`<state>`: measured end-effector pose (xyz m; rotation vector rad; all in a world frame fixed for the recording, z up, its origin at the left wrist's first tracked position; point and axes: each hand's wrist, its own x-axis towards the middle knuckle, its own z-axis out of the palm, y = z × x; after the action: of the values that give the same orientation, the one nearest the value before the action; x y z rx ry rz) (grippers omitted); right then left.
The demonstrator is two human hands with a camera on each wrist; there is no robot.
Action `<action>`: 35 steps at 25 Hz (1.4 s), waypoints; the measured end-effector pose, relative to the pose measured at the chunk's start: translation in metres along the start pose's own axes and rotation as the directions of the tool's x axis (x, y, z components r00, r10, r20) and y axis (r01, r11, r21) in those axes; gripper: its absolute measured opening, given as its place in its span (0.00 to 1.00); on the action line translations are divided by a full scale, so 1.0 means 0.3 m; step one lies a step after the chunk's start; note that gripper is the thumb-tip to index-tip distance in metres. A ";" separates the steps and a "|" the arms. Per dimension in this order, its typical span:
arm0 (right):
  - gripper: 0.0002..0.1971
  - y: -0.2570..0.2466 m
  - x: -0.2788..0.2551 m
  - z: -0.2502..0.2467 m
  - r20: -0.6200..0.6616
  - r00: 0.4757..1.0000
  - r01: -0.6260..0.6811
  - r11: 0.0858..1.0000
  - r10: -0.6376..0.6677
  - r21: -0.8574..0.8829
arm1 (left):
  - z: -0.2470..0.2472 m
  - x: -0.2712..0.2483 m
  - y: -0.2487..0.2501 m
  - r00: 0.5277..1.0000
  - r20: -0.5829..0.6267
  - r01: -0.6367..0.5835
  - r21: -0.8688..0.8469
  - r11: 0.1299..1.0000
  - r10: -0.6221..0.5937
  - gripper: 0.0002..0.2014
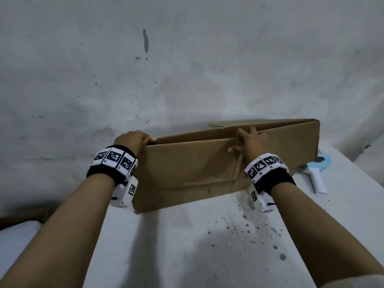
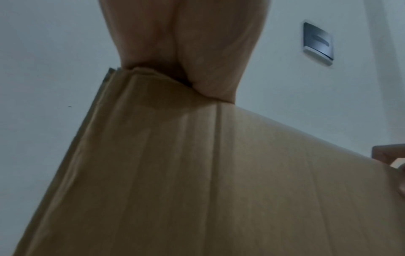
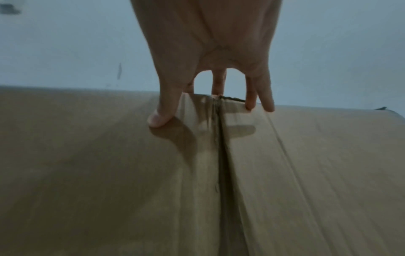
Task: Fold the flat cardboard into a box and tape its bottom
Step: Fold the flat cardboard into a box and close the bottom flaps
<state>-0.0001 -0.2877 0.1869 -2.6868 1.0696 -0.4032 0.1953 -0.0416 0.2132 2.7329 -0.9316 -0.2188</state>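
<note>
A flattened brown cardboard box (image 1: 193, 163) stands on its long edge on the white table (image 1: 187, 246), its two layers slightly parted along the top. My left hand (image 1: 133, 140) grips its top left corner, fingers curled over the edge. In the left wrist view the left hand (image 2: 186, 52) closes on the cardboard (image 2: 197, 173) corner. My right hand (image 1: 249, 140) holds the top edge right of the middle, thumb on the near face and fingers over the edge. Up close, the right hand (image 3: 217, 86) pinches the cardboard (image 3: 109, 155) beside a vertical seam.
A blue and white tape dispenser (image 1: 320, 171) lies on the table behind the cardboard's right end. A stained grey wall (image 1: 187, 69) rises right behind the box. More brown cardboard (image 1: 22, 217) sits low at the left, past the table's edge. A switch plate (image 2: 317, 43) is on the wall.
</note>
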 end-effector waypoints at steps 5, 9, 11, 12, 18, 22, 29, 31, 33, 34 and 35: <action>0.14 0.044 -0.116 -0.071 -0.075 0.991 0.120 0.990 -0.115 0.071 | -0.016 -0.051 0.041 0.997 -0.057 0.043 -0.005 0.999 -0.043 0.20; 0.10 0.077 -0.190 -0.106 -0.034 0.972 0.236 0.947 -0.234 0.218 | -0.024 -0.144 0.094 0.947 -0.301 0.136 0.045 0.990 -0.117 0.17; 0.10 0.087 -0.218 -0.127 -0.073 0.958 0.286 0.915 -0.277 0.283 | 0.003 -0.203 0.123 0.880 -0.436 0.181 -0.062 0.981 -0.190 0.17; 0.11 0.081 -0.230 -0.132 -0.091 0.954 0.299 0.904 -0.285 0.305 | 0.029 -0.231 0.146 0.853 -0.481 0.169 -0.114 0.979 -0.204 0.18; 0.16 0.075 -0.335 -0.073 -0.031 0.957 0.290 0.943 -0.288 0.165 | 0.293 -0.379 0.411 0.943 -0.248 -0.240 -0.049 0.970 0.221 0.19; 0.24 0.224 -0.311 -0.103 0.038 0.925 0.359 0.905 -0.377 0.229 | 0.297 -0.384 0.414 0.936 -0.290 -0.265 -0.208 0.941 0.199 0.08; 0.30 0.296 -0.351 -0.118 0.175 0.899 0.345 0.896 -0.401 0.281 | 0.298 -0.463 0.429 0.932 -0.317 -0.236 -0.165 0.958 0.175 0.09; 0.28 0.249 -0.401 -0.096 0.195 0.887 0.351 0.887 -0.418 0.301 | 0.314 -0.509 0.487 0.917 -0.366 -0.200 -0.086 0.976 0.156 0.09; 0.16 0.220 -0.425 -0.089 0.121 0.918 0.321 0.887 -0.377 0.332 | 0.340 -0.552 0.550 0.899 -0.408 -0.197 -0.058 0.979 0.157 0.12; 0.10 0.216 -0.433 -0.091 0.095 0.935 0.285 0.884 -0.341 0.371 | 0.347 -0.570 0.560 0.900 -0.401 -0.210 -0.060 0.976 0.169 0.13; 0.08 0.218 -0.435 -0.098 0.085 0.945 0.255 0.875 -0.316 0.411 | 0.341 -0.576 0.552 0.905 -0.379 -0.223 -0.043 0.974 0.191 0.14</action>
<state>-0.1425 -0.2463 0.1724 -2.4571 0.4793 -0.4084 -0.0586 -0.0805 0.1720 2.4467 -1.0586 0.2865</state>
